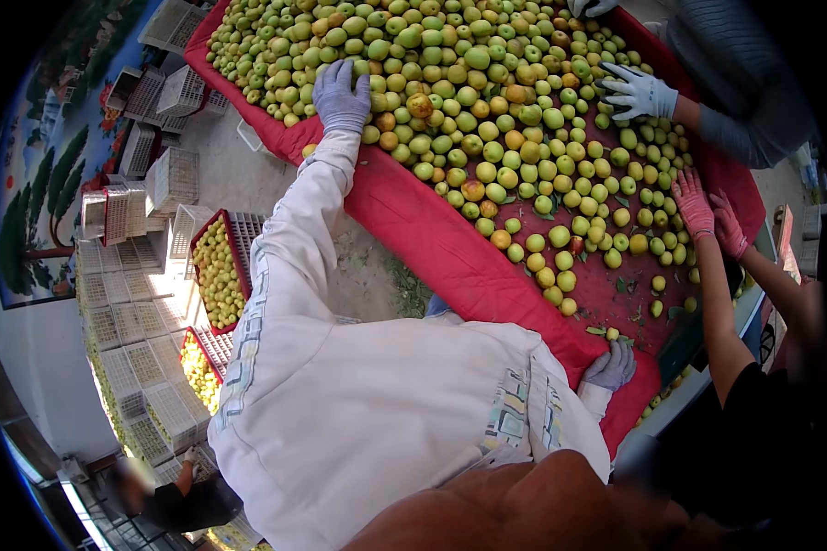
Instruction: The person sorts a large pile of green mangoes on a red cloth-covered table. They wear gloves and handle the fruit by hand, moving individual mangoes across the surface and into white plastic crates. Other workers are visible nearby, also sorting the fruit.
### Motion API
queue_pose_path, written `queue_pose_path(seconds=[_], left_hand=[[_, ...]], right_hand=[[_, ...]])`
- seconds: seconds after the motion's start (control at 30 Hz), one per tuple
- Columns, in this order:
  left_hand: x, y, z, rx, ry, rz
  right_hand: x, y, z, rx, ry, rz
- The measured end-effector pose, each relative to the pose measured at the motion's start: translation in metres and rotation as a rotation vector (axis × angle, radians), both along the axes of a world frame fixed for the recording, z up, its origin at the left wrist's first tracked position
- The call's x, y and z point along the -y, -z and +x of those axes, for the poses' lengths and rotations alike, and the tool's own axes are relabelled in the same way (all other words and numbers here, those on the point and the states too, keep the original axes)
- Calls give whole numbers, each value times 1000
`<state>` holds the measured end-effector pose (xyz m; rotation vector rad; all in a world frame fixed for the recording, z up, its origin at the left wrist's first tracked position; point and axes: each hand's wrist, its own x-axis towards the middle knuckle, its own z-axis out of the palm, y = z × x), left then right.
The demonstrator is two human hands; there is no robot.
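Yellow-green round fruits (465,120), some with brown or orange patches, lie piled on a slanting surface lined with red cloth. My left hand (342,96), in a grey-lavender knit glove, rests palm down on the pile's near left edge, thumb apart from the fingers; no fruit shows in its grip. At the lower right, my right hand (610,365), gloved alike, lies over the padded red cloth edge (441,241). Its fingertips are just below a small single fruit (613,334) among loose leaves; what is under its palm is hidden.
Across the pile, a co-worker's white-gloved hand (637,94) reaches in; another's pink-gloved hands (695,203) are at the right edge. Stacked white plastic crates (120,324) and a red-rimmed crate of fruit (218,272) stand left. Another person (186,499) is among crates at lower left.
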<state>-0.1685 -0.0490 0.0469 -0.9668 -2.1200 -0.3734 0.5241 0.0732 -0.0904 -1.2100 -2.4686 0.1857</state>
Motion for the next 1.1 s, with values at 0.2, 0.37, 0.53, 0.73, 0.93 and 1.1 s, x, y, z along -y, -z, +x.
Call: queue_pose_path(seconds=[0.2,0.37,0.53,0.73,0.93,1.1], left_hand=[[3,18,-70,226,64,46],[-44,84,-43,626,161,297],[-99,90,24,676,226,302],[-181,108,122,670,263,-140],[-202,110,204,531,537,-373],[-168,93,254,400,739,-771]], right_hand=[[-17,-14,-18,-73,-52,41],[-19,-36,-37,-102,-49,99],[-19,-28,-42,-116,-54,66],[-10,3,-25,-85,47,23],[-24,21,-4,-12,-11,85],[-28,-13,-55,-199,21,-69]])
